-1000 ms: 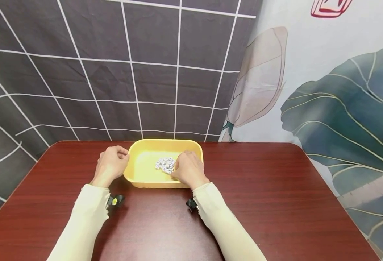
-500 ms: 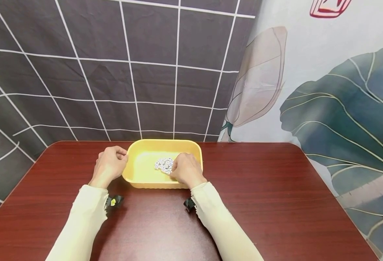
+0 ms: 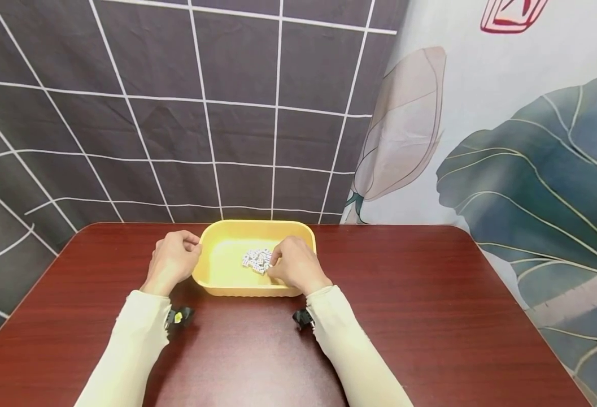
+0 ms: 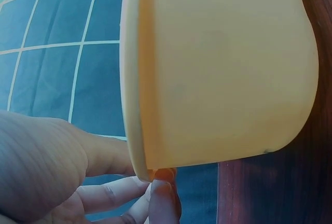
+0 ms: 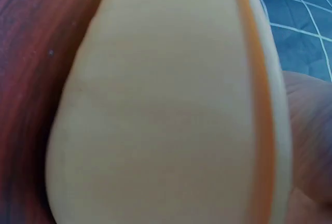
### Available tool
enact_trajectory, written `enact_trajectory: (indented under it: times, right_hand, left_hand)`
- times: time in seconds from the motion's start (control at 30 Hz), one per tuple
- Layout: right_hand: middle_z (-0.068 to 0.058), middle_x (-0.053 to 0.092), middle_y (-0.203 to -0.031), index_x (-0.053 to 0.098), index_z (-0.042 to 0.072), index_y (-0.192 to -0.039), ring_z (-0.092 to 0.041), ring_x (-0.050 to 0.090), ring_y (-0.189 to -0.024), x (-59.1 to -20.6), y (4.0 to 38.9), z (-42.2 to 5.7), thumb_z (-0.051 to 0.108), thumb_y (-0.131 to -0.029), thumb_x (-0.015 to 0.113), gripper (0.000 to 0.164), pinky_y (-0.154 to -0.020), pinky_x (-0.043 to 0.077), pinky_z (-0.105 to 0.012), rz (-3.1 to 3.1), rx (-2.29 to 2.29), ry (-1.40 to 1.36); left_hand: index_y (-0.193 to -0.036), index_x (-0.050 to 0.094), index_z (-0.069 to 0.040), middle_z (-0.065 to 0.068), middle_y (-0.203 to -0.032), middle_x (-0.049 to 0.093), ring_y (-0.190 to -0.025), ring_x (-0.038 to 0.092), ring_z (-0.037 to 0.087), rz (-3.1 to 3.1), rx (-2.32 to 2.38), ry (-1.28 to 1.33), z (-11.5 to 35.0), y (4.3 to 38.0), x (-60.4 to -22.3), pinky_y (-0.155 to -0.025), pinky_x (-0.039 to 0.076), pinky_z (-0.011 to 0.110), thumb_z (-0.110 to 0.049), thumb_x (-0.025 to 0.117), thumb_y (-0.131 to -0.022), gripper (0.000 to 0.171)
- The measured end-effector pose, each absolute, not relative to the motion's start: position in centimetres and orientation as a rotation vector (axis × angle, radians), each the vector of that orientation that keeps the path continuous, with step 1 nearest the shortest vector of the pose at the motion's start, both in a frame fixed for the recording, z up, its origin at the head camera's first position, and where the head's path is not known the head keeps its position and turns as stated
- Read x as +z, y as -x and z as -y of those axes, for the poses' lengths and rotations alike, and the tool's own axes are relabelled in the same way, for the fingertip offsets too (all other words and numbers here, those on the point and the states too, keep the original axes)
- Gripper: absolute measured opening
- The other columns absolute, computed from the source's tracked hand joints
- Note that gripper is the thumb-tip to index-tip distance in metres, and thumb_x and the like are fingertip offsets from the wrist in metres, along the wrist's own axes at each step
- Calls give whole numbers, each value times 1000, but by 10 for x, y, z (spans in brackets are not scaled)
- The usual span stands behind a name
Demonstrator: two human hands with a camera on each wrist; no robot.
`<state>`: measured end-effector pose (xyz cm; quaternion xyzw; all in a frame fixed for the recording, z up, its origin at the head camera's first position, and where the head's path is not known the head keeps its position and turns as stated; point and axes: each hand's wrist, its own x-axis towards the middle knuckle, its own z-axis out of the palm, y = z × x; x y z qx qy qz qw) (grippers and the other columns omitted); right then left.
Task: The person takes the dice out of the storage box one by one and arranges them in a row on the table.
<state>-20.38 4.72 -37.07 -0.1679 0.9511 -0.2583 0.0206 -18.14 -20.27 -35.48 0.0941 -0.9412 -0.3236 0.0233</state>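
A yellow plastic tub with rounded corners stands near the back edge of the table. On its floor lies a small heap of white dice with dark dots. My left hand pinches the tub's left rim; in the left wrist view the thumb lies behind the rim and a finger is under it. My right hand reaches over the front right wall, fingers bent down at the right side of the dice. Its fingertips are mostly hidden, so I cannot tell whether they hold a die. The tub's outer wall fills most of the right wrist view.
The dark red wooden table extends around the tub. Behind it hangs a dark grey cloth with white grid lines. To the right is a pale curtain with a leaf print.
My right hand has shifted slightly to the right over the tub. The left hand keeps its place at the rim, and the head view has tilted a little.
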Motion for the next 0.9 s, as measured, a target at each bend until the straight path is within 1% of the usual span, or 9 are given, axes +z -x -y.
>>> enact_trajectory:
  times: [0.07,0.13,0.23,0.33,0.43,0.6,0.7,0.9]
  right_hand:
    - [3,67,-78,77,18,-68,-15,52,-74,-368,204,-51,14,-71,83,8,-58,43,-26,-2930,-820,541]
    - [3,67,-83,78,19,-71,-15,52,-74,-366,205,-54,13,-71,82,7,-58,43,-26,-2913,-824,569]
    - [2,66,-94,78,19,-77,-15,54,-81,-363,206,-60,13,-72,82,8,-63,46,-27,-2880,-827,603]
    - [1,65,-102,79,18,-81,-16,56,-92,-361,207,-65,14,-75,82,8,-72,49,-29,-2858,-830,648]
    - [1,65,-103,79,16,-81,-17,58,-100,-358,208,-70,13,-76,81,7,-82,51,-30,-2852,-856,714]
    - [1,63,-102,78,14,-81,-20,57,-106,-354,207,-80,11,-76,80,6,-96,49,-33,-2883,-916,786]
    - [1,61,-102,77,14,-83,-20,56,-108,-350,205,-85,14,-78,80,6,-99,48,-35,-2902,-922,800]
    - [1,59,-104,77,14,-84,-21,53,-110,-341,203,-93,17,-80,81,6,-100,48,-36,-2929,-957,816]
  left_hand:
    - [-112,71,-4,17,-104,74,-97,66,37,2913,-999,-293,203,181,-355,-74,50,42,-20,56,-97,27]
    - [-112,71,-3,17,-104,74,-96,66,36,2909,-997,-289,203,181,-355,-73,49,42,-20,56,-97,27]
    - [-112,71,-4,16,-103,74,-96,66,36,2906,-991,-278,204,182,-355,-73,49,41,-20,56,-96,27]
    - [-111,71,-3,16,-102,74,-95,66,36,2899,-998,-262,204,182,-355,-73,49,41,-19,56,-96,27]
    - [-111,71,-2,17,-101,74,-95,66,36,2893,-1012,-250,203,182,-356,-75,49,41,-18,57,-96,26]
    - [-110,71,-1,18,-100,74,-94,66,35,2894,-1026,-247,201,182,-360,-75,50,41,-17,58,-96,25]
    - [-110,71,-1,18,-100,74,-94,67,35,2895,-1021,-243,202,181,-361,-75,50,40,-17,58,-96,26]
    - [-112,71,0,19,-102,74,-94,67,36,2889,-1008,-221,203,182,-359,-76,50,42,-17,57,-97,27]
